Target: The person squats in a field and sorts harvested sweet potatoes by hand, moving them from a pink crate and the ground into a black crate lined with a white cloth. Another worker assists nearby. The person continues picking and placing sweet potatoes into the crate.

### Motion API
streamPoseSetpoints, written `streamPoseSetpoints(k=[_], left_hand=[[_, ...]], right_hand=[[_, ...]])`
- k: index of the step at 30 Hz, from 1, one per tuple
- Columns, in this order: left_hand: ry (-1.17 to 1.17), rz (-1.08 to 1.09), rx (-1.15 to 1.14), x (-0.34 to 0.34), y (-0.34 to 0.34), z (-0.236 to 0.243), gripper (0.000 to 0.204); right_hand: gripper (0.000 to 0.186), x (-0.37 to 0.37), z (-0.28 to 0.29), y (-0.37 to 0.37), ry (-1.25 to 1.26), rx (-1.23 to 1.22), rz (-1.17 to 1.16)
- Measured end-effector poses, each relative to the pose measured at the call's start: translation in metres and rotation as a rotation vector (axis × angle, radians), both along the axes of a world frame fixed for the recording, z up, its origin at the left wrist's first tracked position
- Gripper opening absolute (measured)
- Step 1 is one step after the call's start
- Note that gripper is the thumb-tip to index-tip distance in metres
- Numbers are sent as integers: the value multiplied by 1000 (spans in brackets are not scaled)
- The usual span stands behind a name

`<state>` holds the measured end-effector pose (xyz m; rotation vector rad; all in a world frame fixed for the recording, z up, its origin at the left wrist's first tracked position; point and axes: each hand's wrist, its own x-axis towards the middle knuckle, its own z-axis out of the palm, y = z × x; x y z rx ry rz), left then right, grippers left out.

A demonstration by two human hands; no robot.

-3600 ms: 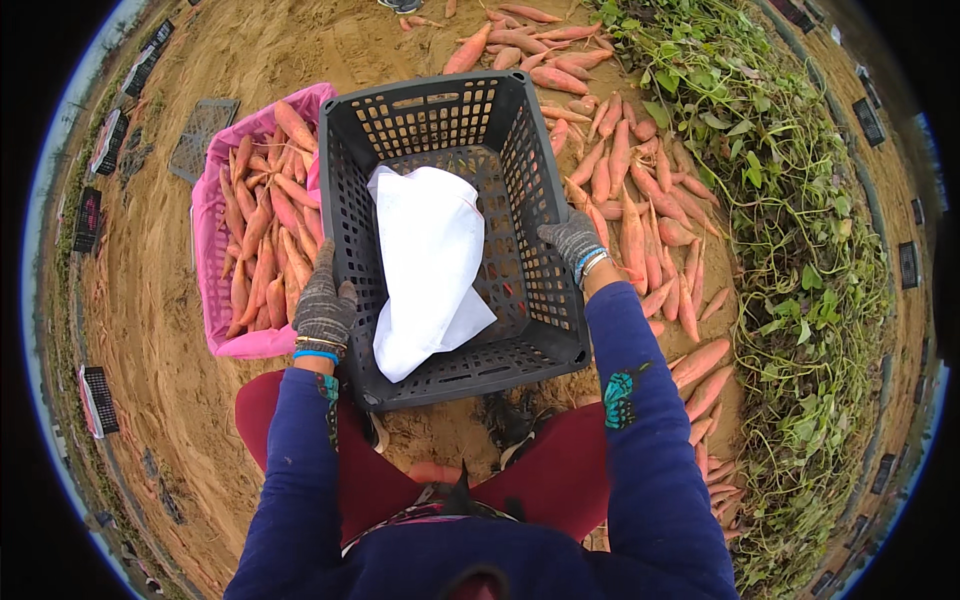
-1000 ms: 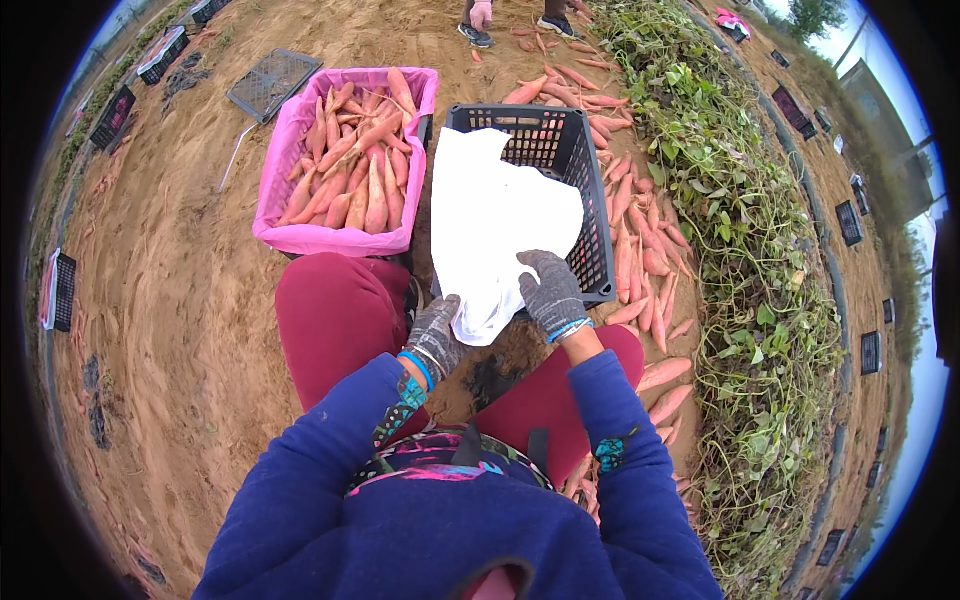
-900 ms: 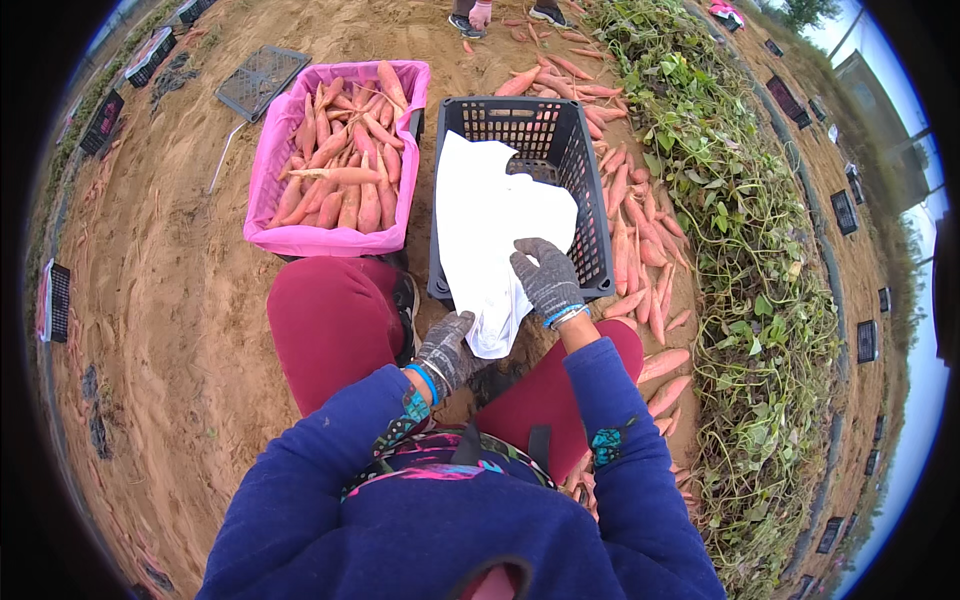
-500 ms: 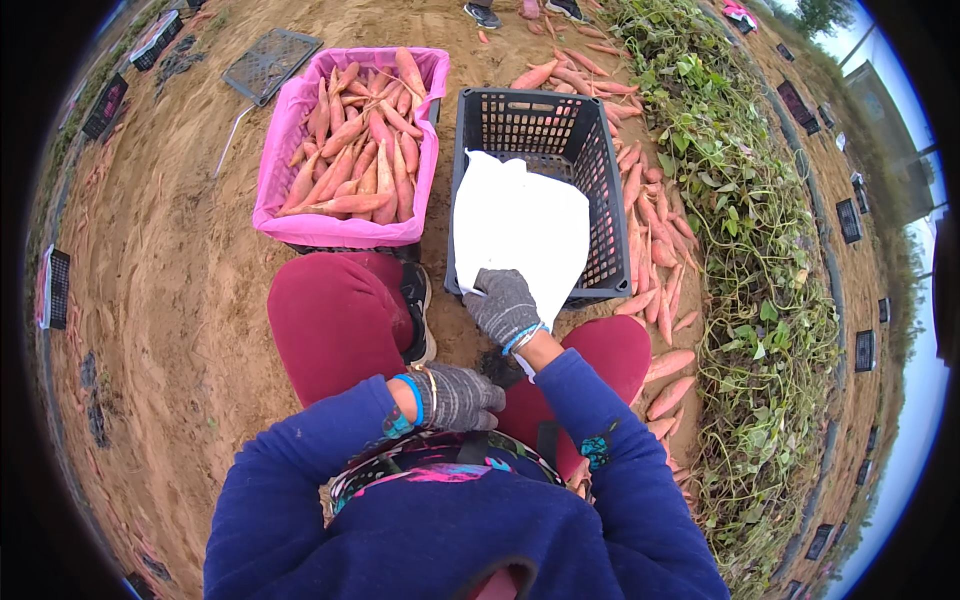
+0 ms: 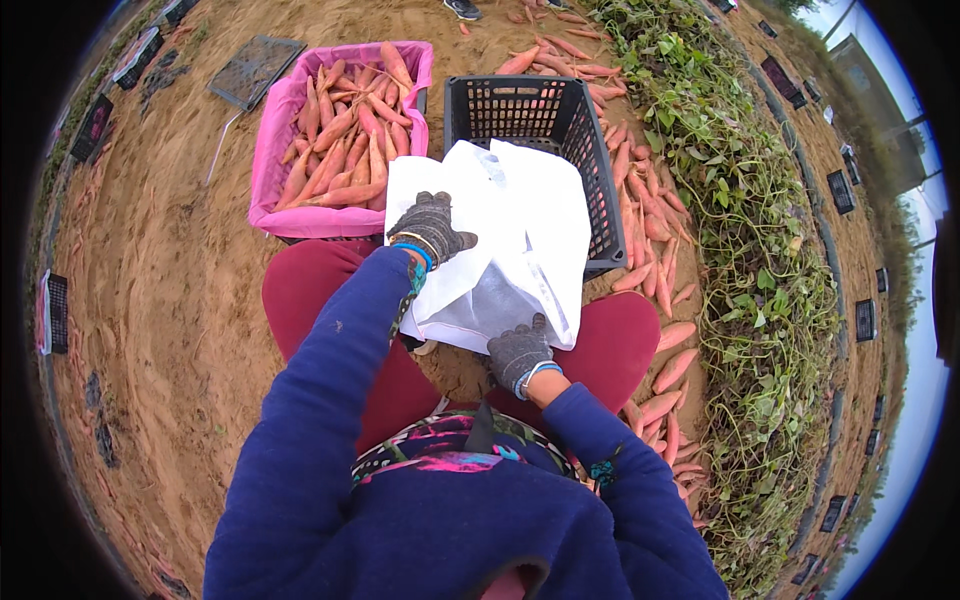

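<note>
A white liner sheet (image 5: 545, 195) lies loosely folded over the near part of a black plastic crate (image 5: 600, 190) and hangs toward my knees. My left hand (image 5: 428, 225), in a grey knit glove, rests on the sheet's left part, thumb apart from the fingers. At the sheet's near edge, my right hand (image 5: 520, 350), gloved the same way, grips the material; its fingertips are partly hidden. To the left stands a crate lined in pink (image 5: 268, 165), heaped with sweet potatoes (image 5: 345, 140). The black crate's far inside shows nothing in it.
Loose sweet potatoes (image 5: 650, 220) lie along the black crate's right side and behind it. Green vines (image 5: 745, 250) form a long row farther right. A flat dark crate (image 5: 257, 72) rests on the sandy soil at the far left. Another person's shoe (image 5: 463, 9) shows at the top.
My left hand has moved from my lap up onto the sheet. My right hand has come nearer to me, and the sheet has spread left and toward my knees.
</note>
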<state>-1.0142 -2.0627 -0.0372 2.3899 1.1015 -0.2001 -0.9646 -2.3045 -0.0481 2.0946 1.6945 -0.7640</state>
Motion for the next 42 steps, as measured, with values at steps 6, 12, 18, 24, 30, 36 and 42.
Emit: streamPoseSetpoints(k=[6,12,18,24,30,36,42], left_hand=[[-82,186,-258,-20,-29,-41,101],[-447,619,-671,-49,-53,-57,54],[-802,813,-1609,-74,-80,-34,34],[-1309,656,-1702,-43,-9,2,38],[-1799,916,-1847,88,122,76,30],[-2033,-120,-2031,88,159,53,32],[-1494,1261,-1699,61,66,-63,29]], right_hand=[[26,28,-8,-44,702,384,-803],[56,-33,-65,-60,1738,151,-1943],[44,-38,-112,-7,1953,278,-2178],[34,71,-14,32,1974,1004,-1559],[34,250,154,173,1396,1314,-1488],[42,331,186,166,1793,1382,-502],[46,324,32,71,1494,1083,-1560]])
